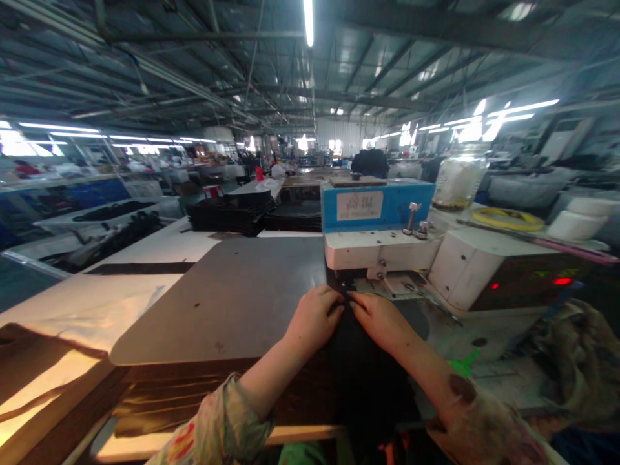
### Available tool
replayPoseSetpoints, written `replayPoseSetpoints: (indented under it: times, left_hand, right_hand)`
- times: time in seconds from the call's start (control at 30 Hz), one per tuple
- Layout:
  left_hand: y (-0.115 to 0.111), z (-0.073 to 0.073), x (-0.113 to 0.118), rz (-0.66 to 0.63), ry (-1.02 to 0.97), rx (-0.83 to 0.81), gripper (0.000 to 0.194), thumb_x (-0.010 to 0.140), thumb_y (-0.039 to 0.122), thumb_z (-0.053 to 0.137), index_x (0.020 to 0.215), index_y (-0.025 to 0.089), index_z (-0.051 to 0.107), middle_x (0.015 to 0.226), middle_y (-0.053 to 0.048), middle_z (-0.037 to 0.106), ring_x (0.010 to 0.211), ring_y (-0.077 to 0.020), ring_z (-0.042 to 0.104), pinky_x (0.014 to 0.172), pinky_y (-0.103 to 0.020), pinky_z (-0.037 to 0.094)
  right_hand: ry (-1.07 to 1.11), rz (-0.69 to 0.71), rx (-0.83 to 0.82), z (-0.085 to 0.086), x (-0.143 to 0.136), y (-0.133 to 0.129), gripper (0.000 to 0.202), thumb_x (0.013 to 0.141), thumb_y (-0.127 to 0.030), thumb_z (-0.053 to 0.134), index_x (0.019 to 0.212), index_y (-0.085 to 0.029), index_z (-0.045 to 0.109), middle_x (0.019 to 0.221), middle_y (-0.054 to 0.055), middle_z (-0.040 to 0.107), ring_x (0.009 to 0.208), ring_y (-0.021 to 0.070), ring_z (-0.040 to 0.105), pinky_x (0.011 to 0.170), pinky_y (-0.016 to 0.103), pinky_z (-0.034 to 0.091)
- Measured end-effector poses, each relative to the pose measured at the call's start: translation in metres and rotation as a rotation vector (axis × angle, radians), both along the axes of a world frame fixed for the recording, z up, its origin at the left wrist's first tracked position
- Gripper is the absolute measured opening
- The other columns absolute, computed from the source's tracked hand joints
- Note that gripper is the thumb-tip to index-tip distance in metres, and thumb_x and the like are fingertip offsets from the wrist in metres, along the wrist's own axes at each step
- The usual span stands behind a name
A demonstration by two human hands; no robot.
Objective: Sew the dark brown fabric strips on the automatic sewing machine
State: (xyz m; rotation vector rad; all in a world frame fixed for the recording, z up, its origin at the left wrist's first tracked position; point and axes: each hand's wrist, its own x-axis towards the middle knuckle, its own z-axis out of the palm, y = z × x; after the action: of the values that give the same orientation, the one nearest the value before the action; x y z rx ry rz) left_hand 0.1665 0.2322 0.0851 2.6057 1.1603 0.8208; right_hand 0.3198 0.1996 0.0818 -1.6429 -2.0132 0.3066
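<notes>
A long black piece of material (363, 368) runs from the front edge up to the working head of a blue and white machine (372, 250). My left hand (316, 318) is closed on the left edge of the black piece, its fingers curled just in front of the head. Close beside it, my right hand (376, 316) pinches the same piece from the right. The fingertips of both hands almost meet under the machine's front. What lies directly beneath the head is dark and hard to make out.
A smooth grey metal plate (227, 297) extends left of the machine. Black stacked pieces (232, 213) lie behind it, brown layered pieces (194, 400) below its front edge. On the right are a control box (484, 265), a glass jar (460, 177) and a yellow ring (508, 218).
</notes>
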Motion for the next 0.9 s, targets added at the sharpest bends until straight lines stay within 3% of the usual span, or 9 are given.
replayPoseSetpoints:
  times: [0.1, 0.3, 0.53, 0.9]
  left_hand:
    - [-0.007, 0.000, -0.003, -0.003, 0.132, 0.023, 0.019, 0.081, 0.025, 0.046, 0.094, 0.021, 0.060, 0.093, -0.003, 0.057, 0.087, -0.0176, 0.050, 0.078, -0.029, 0.040]
    - [-0.004, -0.001, -0.003, 0.046, 0.210, 0.039, 0.026, 0.083, 0.033, 0.043, 0.102, 0.023, 0.057, 0.102, -0.003, 0.056, 0.092, -0.0197, 0.049, 0.077, -0.032, 0.040]
    - [-0.003, 0.000, -0.002, 0.088, 0.250, 0.037, 0.030, 0.083, 0.039, 0.041, 0.105, 0.023, 0.055, 0.107, -0.003, 0.054, 0.096, -0.0216, 0.047, 0.075, -0.035, 0.039]
    - [-0.007, -0.001, -0.001, 0.080, 0.236, 0.022, 0.037, 0.082, 0.044, 0.042, 0.111, 0.023, 0.052, 0.109, -0.005, 0.052, 0.100, -0.0240, 0.045, 0.078, -0.038, 0.038]
  right_hand:
    - [-0.008, -0.015, -0.029, 0.002, 0.000, 0.009, 0.033, 0.081, -0.019, 0.041, 0.109, -0.015, 0.058, 0.108, 0.010, 0.062, 0.101, 0.0187, 0.056, 0.089, 0.028, 0.040]
    - [-0.046, -0.041, -0.030, 0.000, 0.002, 0.025, 0.031, 0.081, -0.021, 0.042, 0.107, -0.016, 0.059, 0.108, 0.008, 0.062, 0.100, 0.0183, 0.056, 0.089, 0.027, 0.040]
    - [-0.060, -0.028, -0.022, 0.003, 0.002, 0.029, 0.029, 0.082, -0.021, 0.042, 0.104, -0.019, 0.061, 0.107, 0.006, 0.063, 0.099, 0.0170, 0.057, 0.086, 0.025, 0.041]
    - [-0.132, 0.004, 0.018, 0.001, 0.004, 0.032, 0.034, 0.081, -0.019, 0.041, 0.110, -0.015, 0.058, 0.110, 0.009, 0.061, 0.102, 0.0175, 0.055, 0.090, 0.026, 0.038]
